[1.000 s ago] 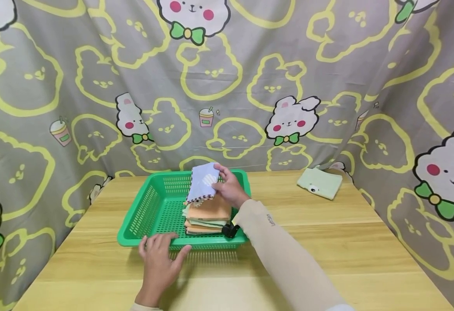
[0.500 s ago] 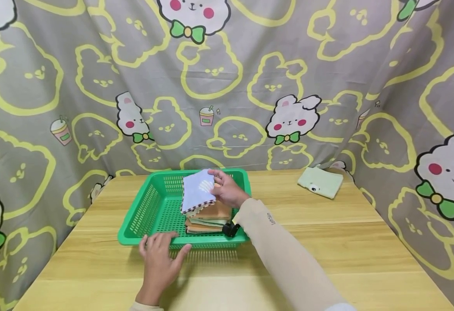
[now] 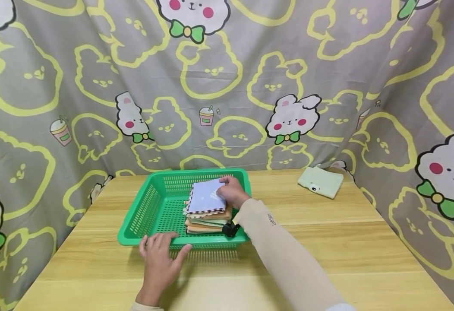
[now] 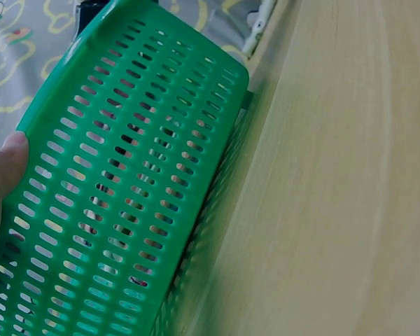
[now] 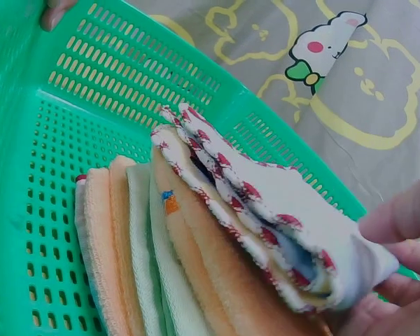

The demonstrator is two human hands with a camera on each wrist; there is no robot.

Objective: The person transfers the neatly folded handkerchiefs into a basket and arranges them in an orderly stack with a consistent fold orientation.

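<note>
A folded lavender-blue towel with a dark-and-white checked edging lies at the top of a pile. My right hand pinches its right edge; the right wrist view shows thumb and fingers around the corner of the towel. Beneath it is a stack of folded orange and pale green towels, on the right side of a green plastic basket. My left hand holds the basket's near rim, with fingers over the edge and thumb outside. In the left wrist view, only one fingertip and part of the hand show.
A pale green folded towel with an eye-like patch lies at the table's back right. Wooden tabletop surrounds the basket. Behind stands a grey patterned curtain. A black device sits at my right wrist.
My right hand has lowered the lavender-blue towel, first leftward, then back right, and it now lies squared on the stack. My left hand has stayed at the basket rim.
</note>
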